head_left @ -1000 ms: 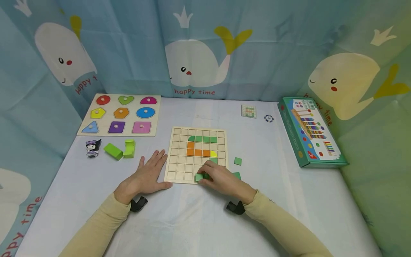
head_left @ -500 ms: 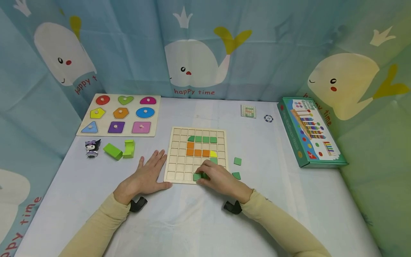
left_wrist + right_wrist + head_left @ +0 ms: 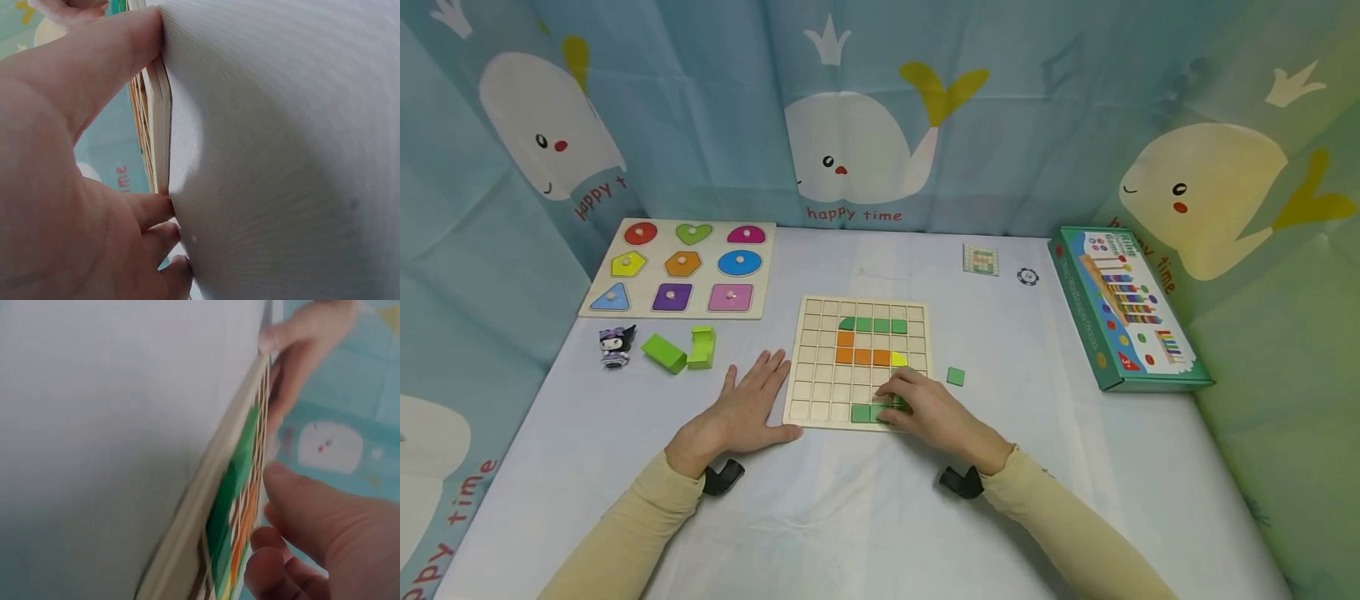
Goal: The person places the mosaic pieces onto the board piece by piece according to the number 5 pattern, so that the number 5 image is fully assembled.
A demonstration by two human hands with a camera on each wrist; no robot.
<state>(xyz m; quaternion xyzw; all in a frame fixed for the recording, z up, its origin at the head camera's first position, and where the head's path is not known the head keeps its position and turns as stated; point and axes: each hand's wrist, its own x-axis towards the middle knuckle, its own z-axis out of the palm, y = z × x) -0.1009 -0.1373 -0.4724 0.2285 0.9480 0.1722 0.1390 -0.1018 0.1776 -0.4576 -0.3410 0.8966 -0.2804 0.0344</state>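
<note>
A square wooden grid board (image 3: 811, 392) lies in the middle of the table with green, orange and yellow tiles in some cells. My left hand (image 3: 741, 412) rests flat on the table, thumb and fingertips against the board's left edge. Over the board's lower right is my right hand (image 3: 932, 412), its fingers bent. In the right wrist view its thumb (image 3: 294, 494) and fingers stand apart, with no tile between them. A green tile (image 3: 861, 413) sits in the bottom row, another beside it partly under the fingers. One loose green tile (image 3: 956, 377) lies right of the board.
A shape puzzle board (image 3: 658, 283) stands back left, with a small figurine (image 3: 616, 346) and two lime-green blocks (image 3: 665, 353) before it. A pattern card (image 3: 981, 259), a round chip (image 3: 1027, 277) and a green game box (image 3: 1131, 308) are back right.
My right hand moved right from the bottom-row tiles, uncovering more of them. The loose green tile lower right of the board is now hidden by the hand. The left hand stayed put.
</note>
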